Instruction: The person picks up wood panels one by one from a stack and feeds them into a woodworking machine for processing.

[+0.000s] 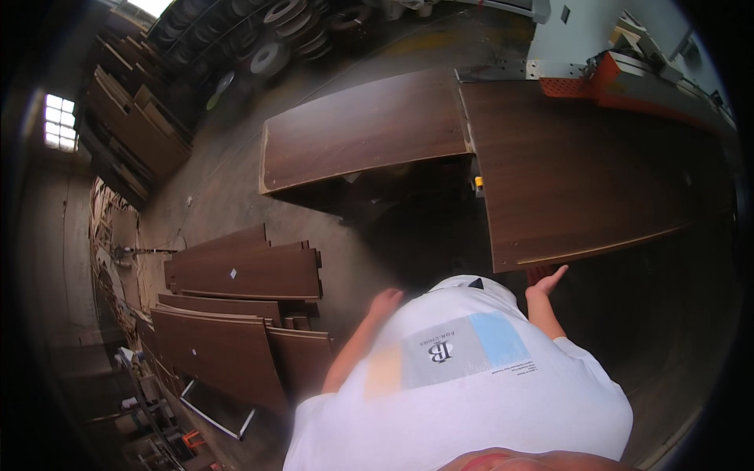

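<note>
A wide dark brown wood-grain board point(581, 165) lies flat at right on the work surface, with a pale strip along its near edge. At that edge is my right hand point(545, 282), its thumb spread out and its fingers reaching partly beneath the board. It looks open against the edge rather than closed round it. My left hand point(385, 302) hangs by my left side, away from the boards; its fingers are too small and turned away to read. Left of the wide board, a second brown board point(369, 129) lies level, with a narrow seam between them.
Stacks of brown panels point(243, 267) stand to my left, more boards point(137, 125) lean at the far left. An orange and grey machine point(628, 82) stands at the back right. Edging rolls point(271, 59) sit at the back. A metal frame point(216, 416) is low at left.
</note>
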Demonstrator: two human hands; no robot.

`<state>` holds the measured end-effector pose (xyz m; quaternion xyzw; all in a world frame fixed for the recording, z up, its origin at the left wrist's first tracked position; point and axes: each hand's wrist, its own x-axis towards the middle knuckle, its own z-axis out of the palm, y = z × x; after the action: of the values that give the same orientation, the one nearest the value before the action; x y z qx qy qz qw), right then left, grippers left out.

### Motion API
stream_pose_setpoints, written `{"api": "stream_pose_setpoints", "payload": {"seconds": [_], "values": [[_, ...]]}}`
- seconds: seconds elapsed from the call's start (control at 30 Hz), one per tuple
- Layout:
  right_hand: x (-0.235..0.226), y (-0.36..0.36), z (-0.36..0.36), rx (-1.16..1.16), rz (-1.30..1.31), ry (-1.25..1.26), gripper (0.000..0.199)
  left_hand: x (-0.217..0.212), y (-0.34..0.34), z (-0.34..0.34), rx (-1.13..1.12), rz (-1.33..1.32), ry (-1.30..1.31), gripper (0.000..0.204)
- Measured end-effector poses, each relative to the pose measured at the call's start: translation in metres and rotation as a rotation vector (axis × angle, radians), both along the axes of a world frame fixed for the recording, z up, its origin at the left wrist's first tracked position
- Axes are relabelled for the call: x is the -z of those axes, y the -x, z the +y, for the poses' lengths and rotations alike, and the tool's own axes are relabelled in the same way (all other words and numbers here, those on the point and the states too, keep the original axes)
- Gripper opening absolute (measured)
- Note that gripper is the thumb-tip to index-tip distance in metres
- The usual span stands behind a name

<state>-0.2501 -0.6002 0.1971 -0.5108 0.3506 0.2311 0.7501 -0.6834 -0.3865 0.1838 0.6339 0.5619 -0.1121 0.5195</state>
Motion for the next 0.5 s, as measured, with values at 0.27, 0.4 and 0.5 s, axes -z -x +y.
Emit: {"api": "stream_pose_setpoints", "payload": {"seconds": [0.27, 0.4, 0.5], "values": [[0.093, 0.02, -0.03, -1.118, 0.128, 0.324, 0.053, 0.01, 0.049, -0.044, -0.279, -0.038, 0.05, 0.041], [0.107, 0.032, 0.004, -1.622, 0.08, 0.391, 0.043, -0.015, 0.079, -0.076, -0.356, 0.046, -0.046, 0.04], [0.095, 0.022, 0.042, -1.816, 0.051, 0.502, 0.041, -0.024, 0.093, -0.109, -0.606, 0.039, -0.009, 0.039]]}}
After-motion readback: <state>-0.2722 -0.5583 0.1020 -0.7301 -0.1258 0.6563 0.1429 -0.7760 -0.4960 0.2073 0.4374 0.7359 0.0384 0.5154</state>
